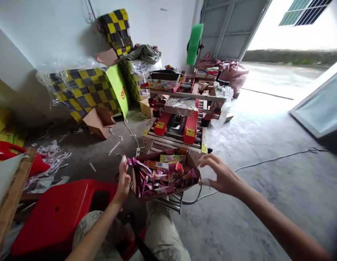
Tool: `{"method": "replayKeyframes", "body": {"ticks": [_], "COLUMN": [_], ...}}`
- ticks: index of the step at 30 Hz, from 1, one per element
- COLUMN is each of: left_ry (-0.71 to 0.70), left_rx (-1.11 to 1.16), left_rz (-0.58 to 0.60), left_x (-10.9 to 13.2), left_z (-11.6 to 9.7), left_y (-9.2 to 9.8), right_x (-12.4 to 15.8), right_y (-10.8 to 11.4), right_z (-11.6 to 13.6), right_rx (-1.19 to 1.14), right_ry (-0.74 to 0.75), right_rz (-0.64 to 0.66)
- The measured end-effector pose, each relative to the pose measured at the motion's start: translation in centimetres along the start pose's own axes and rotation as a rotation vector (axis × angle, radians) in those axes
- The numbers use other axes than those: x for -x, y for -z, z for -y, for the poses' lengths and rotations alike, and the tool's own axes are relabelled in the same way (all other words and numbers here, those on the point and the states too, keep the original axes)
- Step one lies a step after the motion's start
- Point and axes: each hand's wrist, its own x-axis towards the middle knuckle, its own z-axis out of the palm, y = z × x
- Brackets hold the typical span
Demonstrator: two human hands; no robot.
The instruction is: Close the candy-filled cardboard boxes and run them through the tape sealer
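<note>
An open cardboard box rests on the near end of a roller conveyor. Pink, purple and green candy packets fill it in a loose heap. My left hand is upright at the box's left end, fingers stretched and nothing in them. Beside the box's right end, my right hand has its thumb and fingers apart. Its fingertips are close to the cardboard; whether they touch it I cannot tell.
Ahead stands a carton sealing machine with red side belts and a green tape roll. A red stool is at lower left. Checkered carton stacks line the wall. A cable crosses the floor at right.
</note>
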Motion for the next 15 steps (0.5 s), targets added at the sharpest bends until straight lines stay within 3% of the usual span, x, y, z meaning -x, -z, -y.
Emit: {"method": "replayKeyframes", "body": {"ticks": [2, 4, 8, 11, 15], "left_ry": [-0.170, -0.340, -0.566, -0.550, -0.409], "left_rx": [-0.067, -0.223, -0.490, -0.550, -0.613], "left_rz": [0.145, 0.328, 0.669, 0.830, 0.857], "left_x": [-1.6, -3.0, -4.4, -4.1, -3.4], "left_z": [-1.7, -3.5, -5.9, -5.6, -3.8], "left_y": [0.9, 1.0, -0.8, -3.1, -5.5], "right_x": [-0.6, -1.8, -4.8, -6.7, -9.6], "right_y": [-0.1, -0.9, -3.9, -7.0, -9.7], "right_z": [-0.6, -0.5, 1.0, 2.1, 2.8], "right_rx": [-0.197, -0.312, -0.166, 0.096, 0.346], "right_ry": [-0.138, -0.177, -0.011, 0.066, -0.031], "right_rz": [-0.011, 0.091, 0.318, 0.537, 0.821]}}
